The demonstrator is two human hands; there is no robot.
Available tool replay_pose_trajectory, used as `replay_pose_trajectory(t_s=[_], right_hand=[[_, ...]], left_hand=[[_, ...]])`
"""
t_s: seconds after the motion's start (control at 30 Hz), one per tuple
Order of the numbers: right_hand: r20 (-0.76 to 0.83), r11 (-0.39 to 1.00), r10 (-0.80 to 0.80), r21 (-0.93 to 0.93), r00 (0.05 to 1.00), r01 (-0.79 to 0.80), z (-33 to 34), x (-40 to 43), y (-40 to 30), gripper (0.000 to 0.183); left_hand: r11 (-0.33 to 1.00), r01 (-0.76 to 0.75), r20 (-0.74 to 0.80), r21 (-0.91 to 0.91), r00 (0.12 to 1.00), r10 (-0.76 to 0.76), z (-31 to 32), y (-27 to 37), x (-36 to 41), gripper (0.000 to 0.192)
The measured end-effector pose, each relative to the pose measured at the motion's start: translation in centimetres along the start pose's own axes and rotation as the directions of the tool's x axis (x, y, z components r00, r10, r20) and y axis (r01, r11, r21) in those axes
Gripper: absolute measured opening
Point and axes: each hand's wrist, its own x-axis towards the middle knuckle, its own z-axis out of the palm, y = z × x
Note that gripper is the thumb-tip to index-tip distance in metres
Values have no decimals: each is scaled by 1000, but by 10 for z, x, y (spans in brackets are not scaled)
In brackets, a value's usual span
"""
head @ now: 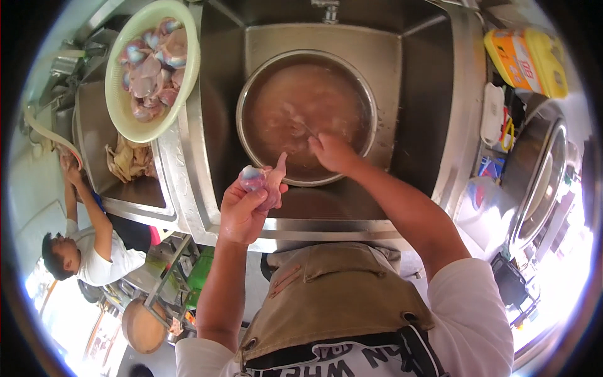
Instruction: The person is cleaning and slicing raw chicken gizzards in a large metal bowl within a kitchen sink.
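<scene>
My left hand [242, 214] grips a raw poultry gizzard [268, 191], pinkish with a bluish-white patch and a pale tube-like end sticking up. It is held above the near rim of a round steel basin [240, 118] in the sink. Brownish, murky water [320, 89] fills the basin, its surface stirred near the middle. Over this water my right hand [333, 153] is closed around a thin, dark tool [309, 128], possibly a small knife. Its tip is hard to make out against splashes at the surface.
A pale green plastic colander [192, 89] of raw gizzards [148, 77] sits at the sink's left edge. Plucked poultry [127, 158] lies in the neighbouring sink, where another person [106, 245] works. A tap [331, 14] is at the back; a yellow jug [527, 61] stands right.
</scene>
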Motion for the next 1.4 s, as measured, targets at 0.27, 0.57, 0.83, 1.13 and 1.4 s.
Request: replay_pose_trajectory(t_s=[0.27, 0.57, 0.83, 1.13, 1.4], right_hand=[[31, 896, -111, -429, 993, 114, 52, 51, 101, 24], [-179, 880, 160, -419, 971, -222, -30, 95, 62, 39], [-14, 828, 311, -487, 950, -279, 1, 98, 75, 29], [3, 922, 33, -386, 999, -29, 56, 77, 154, 30], [-131, 907, 138, -382, 982, -179, 50, 93, 101, 34]], left_hand=[[800, 193, -308, 568, 951, -11, -1, 18, 28, 13], [304, -190, -66, 933, 743, 666, 10, 189, 26, 17], [-110, -90, 136, 990, 386, 912, -12, 174, 39, 30], [221, -340, 243, 914, 896, 372, 12, -8, 61, 14], [-241, -273, 333, 931, 907, 259, -63, -116, 186, 43]])
